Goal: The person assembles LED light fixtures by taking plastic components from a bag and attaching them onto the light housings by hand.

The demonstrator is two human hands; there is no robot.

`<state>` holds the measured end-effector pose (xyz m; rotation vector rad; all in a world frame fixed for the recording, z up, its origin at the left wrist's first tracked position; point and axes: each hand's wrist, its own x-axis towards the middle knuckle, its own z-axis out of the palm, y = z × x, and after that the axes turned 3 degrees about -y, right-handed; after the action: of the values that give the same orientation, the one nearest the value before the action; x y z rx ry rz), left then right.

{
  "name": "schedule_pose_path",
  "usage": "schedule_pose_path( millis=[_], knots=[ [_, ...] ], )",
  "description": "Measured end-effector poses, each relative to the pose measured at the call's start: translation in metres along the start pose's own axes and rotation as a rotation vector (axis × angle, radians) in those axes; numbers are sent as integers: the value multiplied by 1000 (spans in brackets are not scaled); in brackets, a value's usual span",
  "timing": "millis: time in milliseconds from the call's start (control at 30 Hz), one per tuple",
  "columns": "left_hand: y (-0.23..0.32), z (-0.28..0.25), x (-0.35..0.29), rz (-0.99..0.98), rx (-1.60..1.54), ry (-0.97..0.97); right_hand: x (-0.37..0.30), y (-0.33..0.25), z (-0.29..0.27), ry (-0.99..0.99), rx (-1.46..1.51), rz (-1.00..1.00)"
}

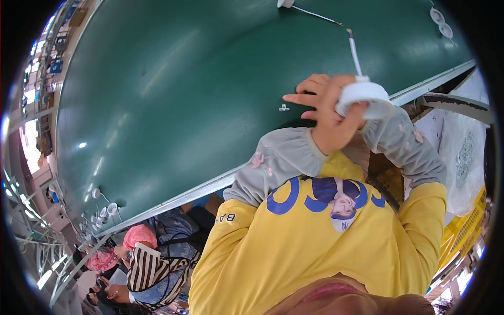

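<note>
My left hand [329, 113] pinches a white round plastic fitting [374, 95] between thumb and index finger above the table's near edge. A short white cable [355, 56] sticks up from the fitting, its stripped wire end pointing to the far side. The other visible fingers spread leftward, close to a small white clip-like piece [284, 107] on the green tabletop. My right hand is mostly hidden behind the fitting and the left hand; only its grey sleeve [409, 144] shows clearly. How its fingers are placed cannot be made out.
The green table [173, 105] has a metal edge. Similar white fittings lie at the far side [285, 3], far right [441, 23] and left end [107, 211]. Co-workers [157, 262] sit to my left. A clear plastic bag [464, 157] and yellow crate [462, 226] are at my right.
</note>
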<state>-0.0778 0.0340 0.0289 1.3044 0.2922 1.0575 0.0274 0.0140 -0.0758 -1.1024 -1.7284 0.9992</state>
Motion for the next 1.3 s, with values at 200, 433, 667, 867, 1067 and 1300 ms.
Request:
schedule_pose_path(
  millis=[200,433,667,867,1067,1300],
  knots=[
    [0,8,-9,-134,-174,-35,-16,-3,-1,53,67,92],
    [4,4,4,-156,-4,49,-14,-17,-13,142,339,367],
    [-16,0,18,-380,-313,79,-51,-110,-81,114,-1,535],
    [-28,14,25,-597,-331,-35,-81,-99,-106,640,312,286],
    [-40,10,15,-638,-323,-124,-81,-103,-104,652,179,188],
    [-44,10,3,-665,-260,-260,-76,-108,-98,632,81,307]
  ],
)
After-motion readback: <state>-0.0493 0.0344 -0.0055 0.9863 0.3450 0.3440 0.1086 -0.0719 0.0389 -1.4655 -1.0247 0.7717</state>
